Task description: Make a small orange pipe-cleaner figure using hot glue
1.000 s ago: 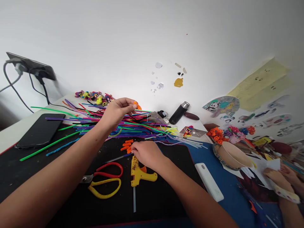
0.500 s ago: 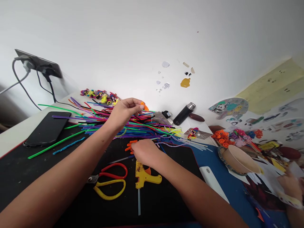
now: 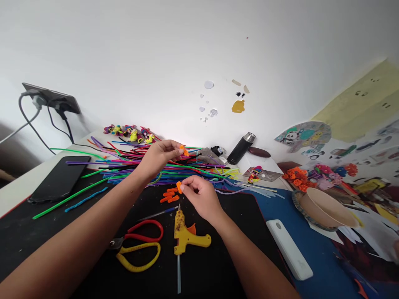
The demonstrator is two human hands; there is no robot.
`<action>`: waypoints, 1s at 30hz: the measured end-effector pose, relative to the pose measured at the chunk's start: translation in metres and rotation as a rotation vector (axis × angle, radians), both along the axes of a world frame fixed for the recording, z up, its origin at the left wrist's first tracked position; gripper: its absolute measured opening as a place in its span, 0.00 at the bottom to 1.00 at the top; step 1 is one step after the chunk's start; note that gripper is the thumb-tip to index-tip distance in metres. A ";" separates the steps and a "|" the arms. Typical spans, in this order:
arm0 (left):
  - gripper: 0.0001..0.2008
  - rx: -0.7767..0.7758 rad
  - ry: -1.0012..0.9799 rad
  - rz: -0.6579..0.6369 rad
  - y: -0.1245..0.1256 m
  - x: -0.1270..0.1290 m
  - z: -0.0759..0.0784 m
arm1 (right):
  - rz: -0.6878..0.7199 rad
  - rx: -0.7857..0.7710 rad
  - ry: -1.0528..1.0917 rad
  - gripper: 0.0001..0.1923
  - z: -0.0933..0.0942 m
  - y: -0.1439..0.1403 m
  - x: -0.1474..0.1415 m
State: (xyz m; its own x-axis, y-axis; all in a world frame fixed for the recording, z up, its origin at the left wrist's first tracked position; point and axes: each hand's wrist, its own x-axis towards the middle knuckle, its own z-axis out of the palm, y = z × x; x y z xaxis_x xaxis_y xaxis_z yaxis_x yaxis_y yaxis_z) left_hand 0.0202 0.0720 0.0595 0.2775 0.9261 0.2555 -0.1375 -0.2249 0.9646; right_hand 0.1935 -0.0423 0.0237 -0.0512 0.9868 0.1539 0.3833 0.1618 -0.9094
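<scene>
Between thumb and fingers, my left hand pinches a small orange fuzzy piece of bent pipe cleaner. My right hand, lower and to the right, grips another short orange pipe-cleaner piece. Several more orange pipe-cleaner pieces lie on the black mat just left of my right fingertips. Below them a yellow hot glue gun rests with its nozzle pointing away from me and a glue stick out of its back. Scissors with red and yellow handles and a pen lie to its left.
A heap of coloured pipe cleaners spreads along the wall. A phone lies at left, small pipe-cleaner dolls behind. To the right are a black flask, a white oblong device, a bowl and orange pipe-cleaner flowers.
My right hand has lifted an orange piece from the small pile on the mat. The left hand still holds its orange piece. The camera view has shifted slightly.
</scene>
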 end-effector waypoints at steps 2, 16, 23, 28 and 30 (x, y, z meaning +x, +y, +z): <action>0.22 0.020 0.090 -0.017 0.001 0.001 -0.005 | -0.079 -0.017 0.202 0.13 -0.006 0.002 0.007; 0.17 -0.021 0.432 -0.305 -0.018 0.034 -0.031 | -0.260 -0.078 0.631 0.19 -0.035 0.007 0.049; 0.18 -0.047 0.389 -0.281 -0.024 0.036 -0.029 | -0.222 -0.035 0.516 0.18 -0.035 0.006 0.047; 0.18 -0.030 0.380 -0.300 -0.029 0.039 -0.026 | -0.244 0.029 0.425 0.15 -0.033 0.003 0.047; 0.18 -0.027 0.377 -0.314 -0.030 0.039 -0.025 | -0.251 0.050 0.386 0.14 -0.032 0.002 0.047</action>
State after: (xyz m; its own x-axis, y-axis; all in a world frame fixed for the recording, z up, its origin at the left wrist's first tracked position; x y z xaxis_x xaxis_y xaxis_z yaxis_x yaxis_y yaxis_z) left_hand 0.0596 0.0423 0.0345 0.6128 0.7879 0.0609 0.1651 -0.2030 0.9652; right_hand 0.2406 -0.0399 -0.0078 0.2584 0.9523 0.1625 0.0505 0.1546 -0.9867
